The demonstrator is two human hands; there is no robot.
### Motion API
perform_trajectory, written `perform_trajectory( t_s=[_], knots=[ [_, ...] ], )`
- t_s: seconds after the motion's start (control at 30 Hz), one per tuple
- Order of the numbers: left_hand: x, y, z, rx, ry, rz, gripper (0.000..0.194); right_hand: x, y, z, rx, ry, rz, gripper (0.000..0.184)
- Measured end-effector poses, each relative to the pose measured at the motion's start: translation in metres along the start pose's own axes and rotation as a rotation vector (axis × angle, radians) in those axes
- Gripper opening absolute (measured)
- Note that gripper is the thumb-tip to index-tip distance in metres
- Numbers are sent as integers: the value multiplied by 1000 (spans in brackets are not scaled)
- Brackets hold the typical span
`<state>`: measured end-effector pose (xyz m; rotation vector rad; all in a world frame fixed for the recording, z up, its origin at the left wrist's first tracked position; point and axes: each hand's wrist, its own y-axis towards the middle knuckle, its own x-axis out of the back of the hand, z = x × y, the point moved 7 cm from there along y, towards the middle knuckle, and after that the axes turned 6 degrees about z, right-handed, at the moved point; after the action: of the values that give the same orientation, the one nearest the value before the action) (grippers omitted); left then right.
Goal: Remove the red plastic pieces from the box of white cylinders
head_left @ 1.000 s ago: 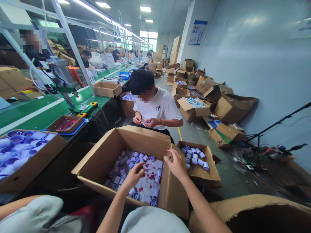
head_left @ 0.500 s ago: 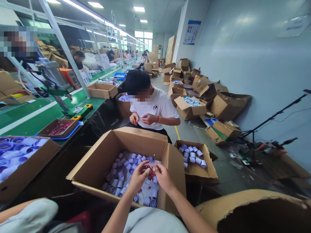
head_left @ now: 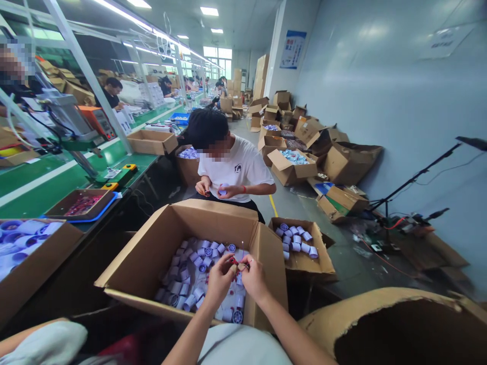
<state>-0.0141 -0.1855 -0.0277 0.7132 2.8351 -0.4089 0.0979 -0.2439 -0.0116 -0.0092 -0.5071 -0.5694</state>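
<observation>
Over the large open carton (head_left: pixel 133 253), my left hand (head_left: pixel 221 278) and my right hand (head_left: pixel 254 280) are close together with their fingers pinched. Between their fingertips is a small red part (head_left: pixel 234 261); its exact shape is too small to make out. Below them, several white-lilac plastic cylinders (head_left: pixel 185 289) lie loose in the carton, some showing a spoked end. More red pieces lie among them, partly hidden by my hands.
Opposite me sits a co-worker in a white shirt (head_left: pixel 247 167), holding a lilac cylinder (head_left: pixel 223 189). A smaller carton of cylinders (head_left: pixel 325 261) stands right. Left is a green bench (head_left: pixel 23 195) with a press (head_left: pixel 72 121) and a box of red parts (head_left: pixel 57 205).
The view has turned slightly right, so the scene sits farther left. My hands stay pinched together above the carton. The co-worker's lilac cylinder now shows more clearly, lifted in one hand.
</observation>
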Motion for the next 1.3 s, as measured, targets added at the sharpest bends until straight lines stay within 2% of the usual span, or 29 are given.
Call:
perform_trajectory(
  t_s=[0.13,0.37,0.53,0.67,0.77,0.83,0.93,1.07,1.17,1.3],
  knots=[
    [-3,-3,-2,-79,83,-75,40,3,-2,4,26,-76,-76,16],
    [-4,-4,3,-105,55,-186,44,9,-2,21,123,-237,-169,21],
    [-2,-2,14,-77,29,-222,49,5,-3,22,142,-319,-176,19],
    [2,-1,19,-66,40,-238,54,3,-2,18,127,-284,-167,20],
    [3,-1,12,-100,45,-194,61,5,-1,19,125,-132,-109,18],
    [3,-1,6,-106,29,-152,65,4,0,21,110,11,-2,14],
    [-1,-1,-1,-93,9,-77,67,3,0,24,58,190,139,22],
    [-13,-2,-8,-49,34,90,70,18,3,33,61,206,130,29],
    [-22,-5,-16,-20,69,179,71,23,6,35,71,185,173,32],
    [-33,-10,-26,63,-24,263,67,19,10,21,-25,322,184,43]
  ],
)
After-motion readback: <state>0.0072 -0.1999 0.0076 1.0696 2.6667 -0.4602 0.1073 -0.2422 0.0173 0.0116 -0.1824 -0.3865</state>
